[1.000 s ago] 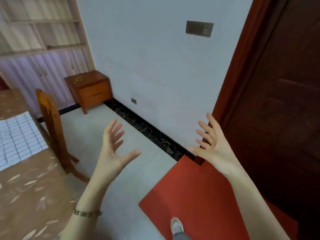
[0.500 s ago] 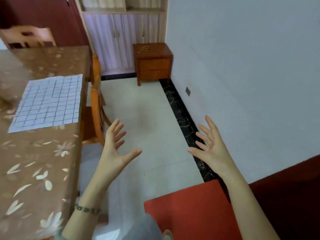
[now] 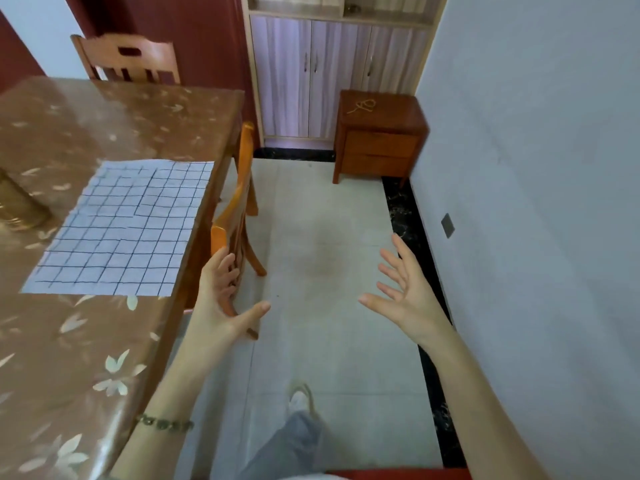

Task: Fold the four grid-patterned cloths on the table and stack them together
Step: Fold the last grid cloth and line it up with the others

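Note:
White grid-patterned cloths (image 3: pixel 121 230) lie flat and overlapping near the right edge of the table (image 3: pixel 69 358), which wears a brown cover with a leaf print. How many cloths lie there I cannot tell. My left hand (image 3: pixel 221 299) floats over the floor just right of the table edge, fingers spread, holding nothing. My right hand (image 3: pixel 405 292) hangs further right, above the floor near the wall, also spread and empty. Both hands are apart from the cloths.
An orange wooden chair (image 3: pixel 239 216) is tucked against the table's right side, right behind my left hand. Another chair (image 3: pixel 128 58) stands at the table's far end. A wooden nightstand (image 3: pixel 379 140) sits by a pale cabinet (image 3: pixel 332 74). A brass object (image 3: pixel 17 202) rests left of the cloths.
My view has swung left from the door and wall toward the table, so the cloths now sit closer to the centre. Both hands stay raised and spread, empty throughout.

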A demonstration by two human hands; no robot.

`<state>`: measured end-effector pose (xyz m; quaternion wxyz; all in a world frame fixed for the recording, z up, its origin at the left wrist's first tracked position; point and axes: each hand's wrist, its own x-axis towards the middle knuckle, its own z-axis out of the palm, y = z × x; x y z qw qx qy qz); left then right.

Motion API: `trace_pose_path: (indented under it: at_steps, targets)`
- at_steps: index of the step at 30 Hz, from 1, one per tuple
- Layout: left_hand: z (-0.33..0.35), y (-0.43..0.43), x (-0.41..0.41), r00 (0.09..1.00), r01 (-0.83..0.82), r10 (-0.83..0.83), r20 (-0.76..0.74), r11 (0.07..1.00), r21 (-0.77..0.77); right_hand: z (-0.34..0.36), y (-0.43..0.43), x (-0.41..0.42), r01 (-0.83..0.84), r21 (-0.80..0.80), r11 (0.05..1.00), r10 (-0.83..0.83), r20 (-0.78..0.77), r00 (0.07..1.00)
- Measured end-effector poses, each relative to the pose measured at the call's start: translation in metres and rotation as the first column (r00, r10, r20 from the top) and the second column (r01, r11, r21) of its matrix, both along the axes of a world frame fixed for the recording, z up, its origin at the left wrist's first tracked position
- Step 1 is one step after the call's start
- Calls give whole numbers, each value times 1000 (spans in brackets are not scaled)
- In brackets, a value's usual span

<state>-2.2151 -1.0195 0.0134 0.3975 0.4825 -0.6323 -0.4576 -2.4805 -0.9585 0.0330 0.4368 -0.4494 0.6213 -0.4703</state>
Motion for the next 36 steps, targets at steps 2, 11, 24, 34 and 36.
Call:
trace_pose_path:
  at_steps: [2, 11, 24, 34, 36]
  targets:
    - [7, -37, -4, 1000, -22, 22, 4, 1000, 5, 5, -47, -4, -29, 5, 1000, 29, -16, 999]
    - [11, -172, -2, 983, -178, 178, 35, 984, 0, 14, -226, 1, -207, 34, 978, 209, -35, 977]
    - [-4, -329, -1, 733, -680, 677, 67, 733, 24, 8, -516, 39, -711, 65, 700, 713, 4, 702]
    - [3, -364, 16, 335, -941, 941, 46, 332, 65, 3, -640, 132, -959, 62, 277, 960, 23, 278]
    - [-1, -362, 24, 266, -962, 963, 49, 261, 84, -1, -648, 156, -977, 60, 203, 979, 15, 204]
